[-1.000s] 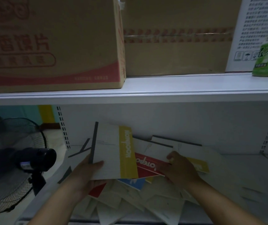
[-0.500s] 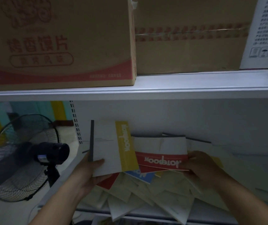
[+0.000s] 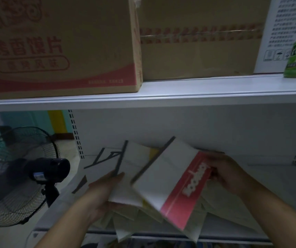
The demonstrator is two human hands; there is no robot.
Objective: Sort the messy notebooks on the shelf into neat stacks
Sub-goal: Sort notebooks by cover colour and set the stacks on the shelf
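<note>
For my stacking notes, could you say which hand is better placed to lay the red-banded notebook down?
Right: the right hand pinches the red-banded notebook, tilted over the white notebook that the left hand holds.

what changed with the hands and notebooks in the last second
The right hand took hold of the red-banded notebook, lifted it off the pile and swung it left, so it now overlaps the yellow-banded notebook. The left hand still grips that one; the loose pile stays on the shelf.
</note>
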